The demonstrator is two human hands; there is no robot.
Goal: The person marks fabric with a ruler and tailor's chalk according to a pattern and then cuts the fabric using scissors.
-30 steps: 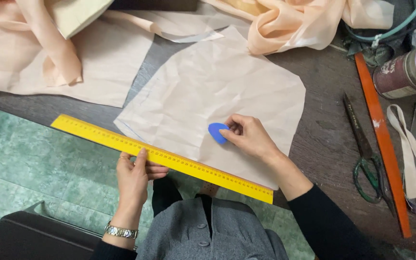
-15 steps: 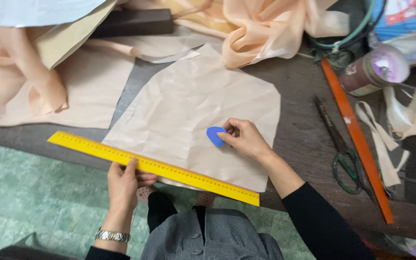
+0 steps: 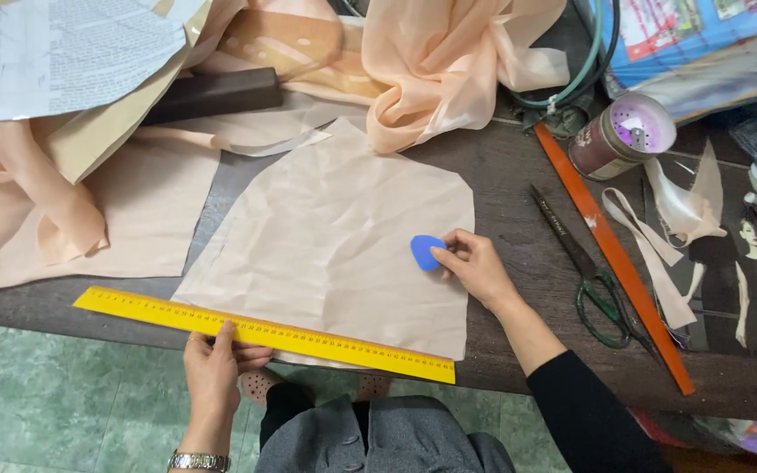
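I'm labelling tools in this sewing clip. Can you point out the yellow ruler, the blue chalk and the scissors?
yellow ruler (image 3: 326,339): head view, middle of its strip.
blue chalk (image 3: 425,251): head view, its flat face.
scissors (image 3: 562,229): head view, the closed blades.

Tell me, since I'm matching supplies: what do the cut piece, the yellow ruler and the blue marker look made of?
Cut piece: thin woven fabric, matte beige, finely creased. Yellow ruler: probably plastic or painted metal, smooth, rigid. Blue marker in right hand: likely tailor's chalk, matte.

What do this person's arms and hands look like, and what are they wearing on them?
Both hands are bare, no gloves or visible rings. The left hand has a silver metal watch at the wrist, with the forearm uncovered. The right hand has a bare wrist, and a black long sleeve covers the arm further up.
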